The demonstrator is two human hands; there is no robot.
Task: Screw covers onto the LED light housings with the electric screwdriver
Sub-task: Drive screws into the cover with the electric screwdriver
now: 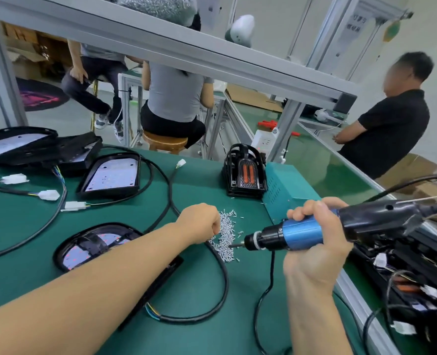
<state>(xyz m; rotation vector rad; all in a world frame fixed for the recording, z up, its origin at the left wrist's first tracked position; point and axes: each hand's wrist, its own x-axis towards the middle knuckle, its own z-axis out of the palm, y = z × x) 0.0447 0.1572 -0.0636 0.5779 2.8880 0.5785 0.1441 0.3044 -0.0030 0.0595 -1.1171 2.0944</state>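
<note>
Two hands work at a green bench: the right hand grips the electric screwdriver, the left hand curls into the screw pile; an LED housing lies under the left forearm.
</note>
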